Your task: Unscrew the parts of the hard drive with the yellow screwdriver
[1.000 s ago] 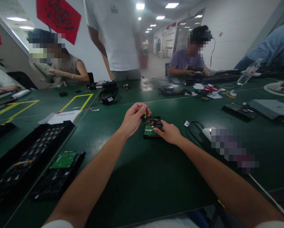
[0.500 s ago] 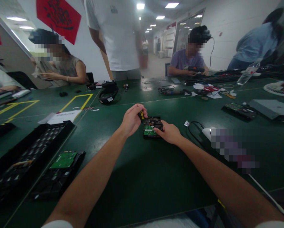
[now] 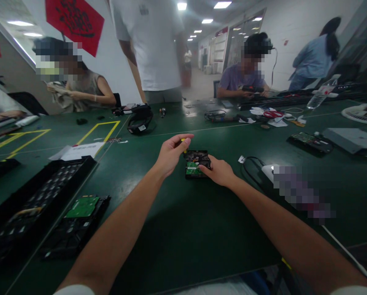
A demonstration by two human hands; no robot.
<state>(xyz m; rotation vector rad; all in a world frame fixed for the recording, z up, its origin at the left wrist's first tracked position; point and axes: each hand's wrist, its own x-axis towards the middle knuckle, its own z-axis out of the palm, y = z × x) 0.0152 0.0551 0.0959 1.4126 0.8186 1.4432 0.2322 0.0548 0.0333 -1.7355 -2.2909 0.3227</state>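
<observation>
A black hard drive (image 3: 196, 163) with a green circuit board facing up lies on the green table (image 3: 183, 221) in front of me. My right hand (image 3: 219, 171) rests on its right edge, fingers curled against it, holding it in place. My left hand (image 3: 171, 153) is above the drive's upper left corner, fingers pinched round a small yellow-handled screwdriver (image 3: 184, 141) that points down at the drive.
A long black tray (image 3: 32, 200) and another drive with a green board (image 3: 82, 209) lie at my left. A black cable (image 3: 251, 164) and a blurred item lie at right. Several other people sit or stand round the far side of the table among tools.
My left hand has rolled the screwdriver between its fingers and lifted slightly, the thumb now stretched further forward. My right hand and the drive stay put. A person at far right has walked away.
</observation>
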